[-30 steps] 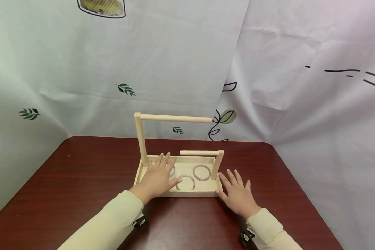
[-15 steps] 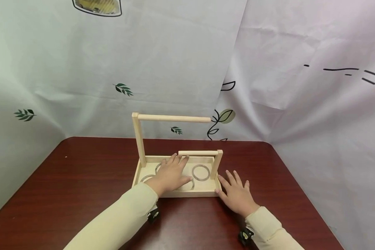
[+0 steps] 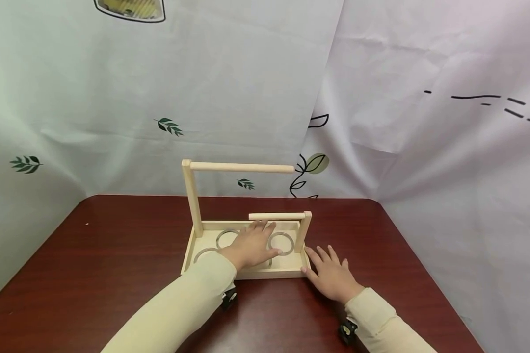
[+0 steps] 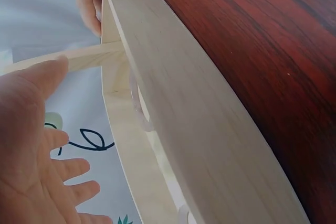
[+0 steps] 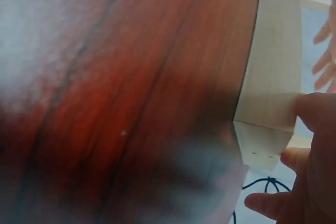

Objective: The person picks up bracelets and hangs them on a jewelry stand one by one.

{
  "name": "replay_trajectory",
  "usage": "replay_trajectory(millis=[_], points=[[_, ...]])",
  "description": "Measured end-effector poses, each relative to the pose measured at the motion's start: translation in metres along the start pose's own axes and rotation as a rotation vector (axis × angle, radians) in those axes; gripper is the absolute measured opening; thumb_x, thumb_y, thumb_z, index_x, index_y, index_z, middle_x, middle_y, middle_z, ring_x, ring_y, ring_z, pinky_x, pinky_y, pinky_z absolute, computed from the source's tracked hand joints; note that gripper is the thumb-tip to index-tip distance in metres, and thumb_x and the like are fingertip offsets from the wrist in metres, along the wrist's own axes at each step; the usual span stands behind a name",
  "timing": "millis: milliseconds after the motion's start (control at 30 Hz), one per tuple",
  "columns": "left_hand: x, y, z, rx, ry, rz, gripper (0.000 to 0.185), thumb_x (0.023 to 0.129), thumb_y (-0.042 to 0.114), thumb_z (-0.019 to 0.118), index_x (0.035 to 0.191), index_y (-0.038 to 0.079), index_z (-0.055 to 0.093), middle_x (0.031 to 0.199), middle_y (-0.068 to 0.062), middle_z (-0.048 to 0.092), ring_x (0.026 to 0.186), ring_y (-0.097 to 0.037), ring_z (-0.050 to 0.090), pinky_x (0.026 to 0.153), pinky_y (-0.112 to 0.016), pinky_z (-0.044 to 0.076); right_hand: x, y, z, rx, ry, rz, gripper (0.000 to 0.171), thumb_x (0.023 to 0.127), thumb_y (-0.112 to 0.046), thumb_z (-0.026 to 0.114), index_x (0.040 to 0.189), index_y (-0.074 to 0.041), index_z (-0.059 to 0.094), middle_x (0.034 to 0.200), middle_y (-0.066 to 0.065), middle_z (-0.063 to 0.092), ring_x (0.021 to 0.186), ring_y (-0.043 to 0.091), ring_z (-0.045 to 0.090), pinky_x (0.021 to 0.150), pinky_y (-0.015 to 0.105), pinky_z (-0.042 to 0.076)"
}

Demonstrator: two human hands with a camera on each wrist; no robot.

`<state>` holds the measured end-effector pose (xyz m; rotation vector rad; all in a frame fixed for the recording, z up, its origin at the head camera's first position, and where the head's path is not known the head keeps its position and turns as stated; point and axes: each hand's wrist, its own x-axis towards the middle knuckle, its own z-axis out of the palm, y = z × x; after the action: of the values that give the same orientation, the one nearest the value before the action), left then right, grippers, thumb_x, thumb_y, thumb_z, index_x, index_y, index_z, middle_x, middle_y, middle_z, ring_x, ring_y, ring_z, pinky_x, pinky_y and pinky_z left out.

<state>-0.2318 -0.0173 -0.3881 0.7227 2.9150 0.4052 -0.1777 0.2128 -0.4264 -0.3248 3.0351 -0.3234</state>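
Note:
A shallow pale wooden tray (image 3: pixel 274 275) stands on the table with several greyish rings lying in it. In the head view one ring (image 3: pixel 281 234) shows near the right end, and another ring (image 3: pixel 226 230) lies left of centre. A further ring is partly under my left hand (image 3: pixel 252 246), which is held palm down over the tray with its fingers spread, gripping nothing. The left wrist view shows this hand (image 4: pixel 31 145) apart from the tray's front wall. My right hand (image 3: pixel 333 279) touches the tray's right end with thumb and fingertips, its fingers fairly straight.
From the tray's left end rises a tall post (image 3: pixel 192 198) with a long dowel (image 3: pixel 243 167) pointing right. A shorter post (image 3: pixel 303 233) at the right carries a short dowel (image 3: pixel 276 216) pointing left. The dark red table (image 3: pixel 115 235) meets a printed white cloth (image 3: pixel 247 88) behind.
My left hand has moved right across the tray, uncovering the rings on the left. My right hand stays at the tray's right end. The head view has shifted slightly.

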Motion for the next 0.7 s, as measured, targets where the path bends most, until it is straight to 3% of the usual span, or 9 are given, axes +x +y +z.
replay_trajectory(millis=[233,467,700], points=[[0.008,0.004,0.001,-0.008,-0.041,-0.017,0.074,0.092,0.050,0.059,0.150,0.012,0.035,0.155,-0.014,0.031,0.143,-0.034,0.027,0.110,-0.056,0.026,0.000,0.001,0.002,0.063,-0.056,0.028,0.061,0.099,-0.051,0.044,0.150,-0.018,0.035,0.143,0.020,0.044,0.134,0.050,0.033,0.091,0.076,0.029],[0.015,0.004,0.005,-0.008,-0.055,0.001,0.073,0.091,0.048,0.061,0.149,0.012,0.038,0.152,-0.014,0.036,0.140,-0.033,0.033,0.110,-0.051,0.029,-0.001,-0.001,0.003,0.063,-0.053,0.012,0.060,0.100,-0.047,0.046,0.150,-0.015,0.035,0.137,0.020,0.049,0.127,0.048,0.043,0.089,0.065,0.041],[0.019,0.004,0.006,-0.017,-0.073,0.007,0.072,0.091,0.047,0.062,0.149,0.012,0.038,0.151,-0.014,0.037,0.140,-0.031,0.033,0.110,-0.049,0.030,-0.001,-0.002,0.005,0.058,-0.040,-0.014,0.059,0.101,-0.043,0.045,0.150,-0.011,0.034,0.135,0.026,0.048,0.125,0.053,0.042,0.099,0.059,0.038]])
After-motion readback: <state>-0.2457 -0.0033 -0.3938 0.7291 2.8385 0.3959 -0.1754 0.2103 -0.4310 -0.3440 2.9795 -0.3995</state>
